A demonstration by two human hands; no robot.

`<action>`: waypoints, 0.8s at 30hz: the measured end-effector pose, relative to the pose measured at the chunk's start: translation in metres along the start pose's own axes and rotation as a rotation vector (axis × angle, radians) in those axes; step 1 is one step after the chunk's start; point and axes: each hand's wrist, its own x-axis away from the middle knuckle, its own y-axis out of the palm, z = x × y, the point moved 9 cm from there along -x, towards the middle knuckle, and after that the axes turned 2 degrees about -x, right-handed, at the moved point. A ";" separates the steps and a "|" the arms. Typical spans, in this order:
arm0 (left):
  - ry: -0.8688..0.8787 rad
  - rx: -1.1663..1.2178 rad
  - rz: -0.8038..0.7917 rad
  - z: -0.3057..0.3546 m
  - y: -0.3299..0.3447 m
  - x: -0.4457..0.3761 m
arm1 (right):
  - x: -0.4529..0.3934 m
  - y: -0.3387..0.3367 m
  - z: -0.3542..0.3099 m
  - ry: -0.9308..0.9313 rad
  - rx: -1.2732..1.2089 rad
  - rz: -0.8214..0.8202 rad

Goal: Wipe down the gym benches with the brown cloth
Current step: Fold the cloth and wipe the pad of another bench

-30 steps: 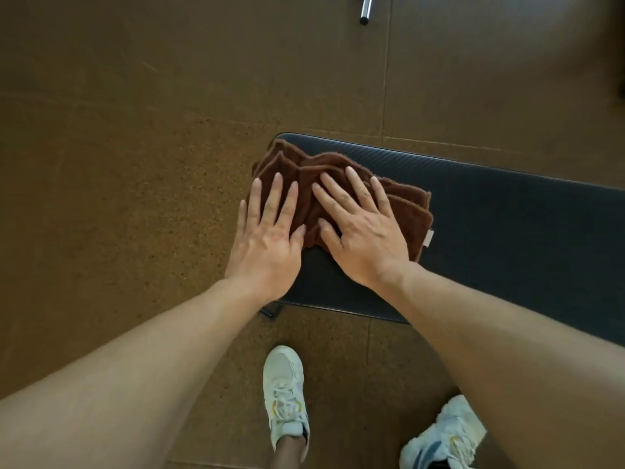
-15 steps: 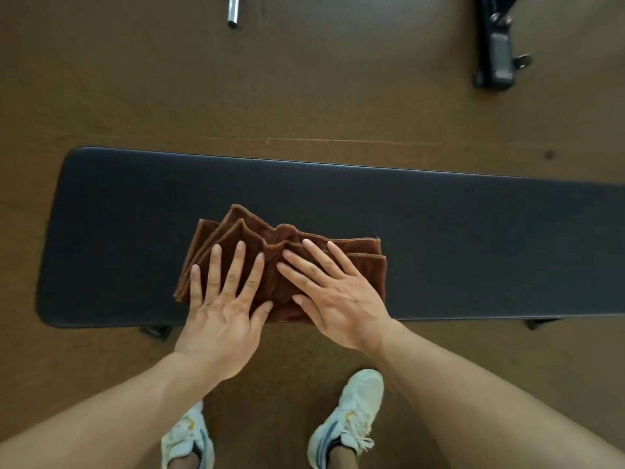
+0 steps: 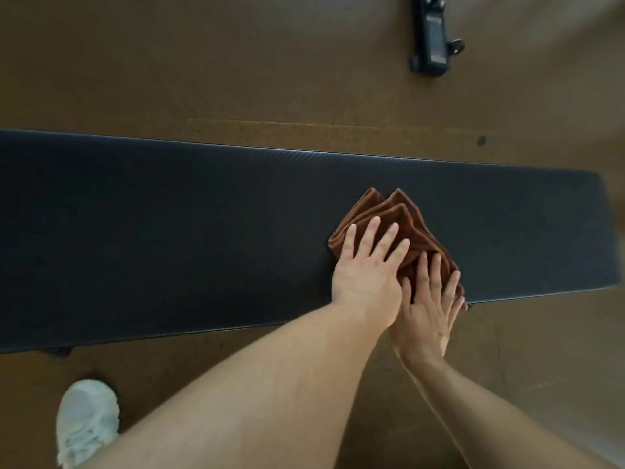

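Folded brown cloth [image 3: 400, 218] lies on the black worktop [image 3: 169, 231] — corners pointing away — under the left hand [image 3: 368, 272] and right hand [image 3: 427, 309], both flat, fingers spread, gripping nothing.

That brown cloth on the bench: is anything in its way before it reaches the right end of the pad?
Nothing visible. The brown cloth lies under both flat hands, and the bench pad between it and the right end is bare.

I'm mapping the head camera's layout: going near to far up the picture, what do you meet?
White shoe → both hands (left, right) → brown cloth on the black bench → brown floor → black equipment.
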 end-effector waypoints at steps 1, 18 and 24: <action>-0.002 -0.002 0.024 -0.010 0.000 0.005 | -0.001 -0.001 -0.007 -0.005 -0.013 -0.003; -0.530 0.043 0.379 -0.398 -0.034 0.267 | 0.142 0.110 -0.427 -0.740 0.047 -0.216; -0.632 0.289 0.583 -0.444 0.020 0.393 | 0.259 0.148 -0.490 -0.899 -0.042 -0.219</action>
